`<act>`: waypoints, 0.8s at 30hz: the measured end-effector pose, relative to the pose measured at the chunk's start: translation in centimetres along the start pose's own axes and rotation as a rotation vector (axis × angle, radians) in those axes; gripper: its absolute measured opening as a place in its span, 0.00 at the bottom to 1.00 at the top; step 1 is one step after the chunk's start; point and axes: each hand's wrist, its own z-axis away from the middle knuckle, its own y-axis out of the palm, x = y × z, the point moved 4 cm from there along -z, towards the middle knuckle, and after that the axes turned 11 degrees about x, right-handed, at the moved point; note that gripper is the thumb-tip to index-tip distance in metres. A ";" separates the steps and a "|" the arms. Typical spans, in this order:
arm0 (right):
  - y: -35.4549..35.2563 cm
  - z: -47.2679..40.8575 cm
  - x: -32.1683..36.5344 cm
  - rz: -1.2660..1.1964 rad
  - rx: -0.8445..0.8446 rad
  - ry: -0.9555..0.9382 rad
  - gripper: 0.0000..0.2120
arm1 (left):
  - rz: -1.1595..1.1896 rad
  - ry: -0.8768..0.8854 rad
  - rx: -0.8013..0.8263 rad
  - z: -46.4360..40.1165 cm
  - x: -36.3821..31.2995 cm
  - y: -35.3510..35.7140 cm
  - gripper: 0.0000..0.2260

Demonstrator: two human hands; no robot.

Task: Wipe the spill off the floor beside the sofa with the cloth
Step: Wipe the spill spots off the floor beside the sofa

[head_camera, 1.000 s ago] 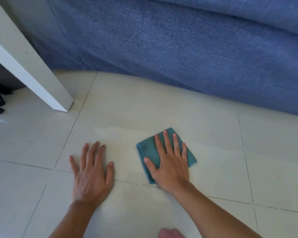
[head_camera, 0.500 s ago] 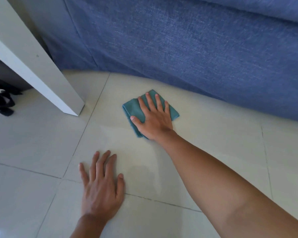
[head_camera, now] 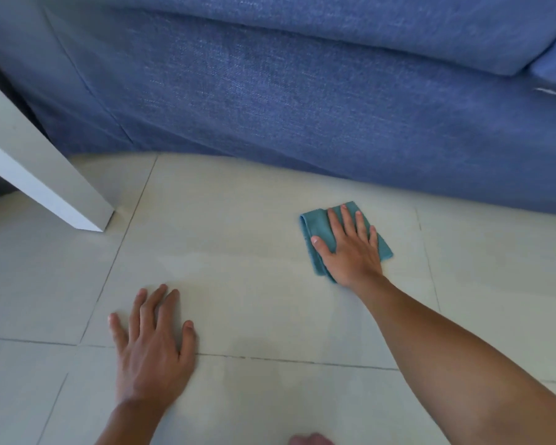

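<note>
Beside the sofa (head_camera: 302,101), cloth (head_camera: 318,229) under flat, spread right hand (head_camera: 350,252), left hand (head_camera: 151,345) splayed on floor (head_camera: 254,252)

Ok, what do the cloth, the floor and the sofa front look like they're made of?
Cloth: teal, soft and matte with a fine nap, folded in layers; probably microfibre. Floor: pale glazed tile, likely ceramic or porcelain, with thin grout lines and a soft sheen. Sofa: blue woven upholstery fabric, matte, with a visible heathered weave and seams. The right hand lies flat on the cloth.
</note>
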 end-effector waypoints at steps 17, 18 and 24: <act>2.7 3.5 9.2 0.020 0.010 -0.209 0.39 | 0.004 0.003 -0.034 -0.1 -0.4 0.3 0.29; 2.3 2.1 10.3 0.016 0.012 -0.238 0.39 | 0.007 0.002 -0.037 -0.1 -0.4 0.4 0.29; 0.6 -5.7 17.9 0.023 0.019 -0.343 0.39 | -0.012 0.038 -0.093 -0.6 -0.5 0.7 0.28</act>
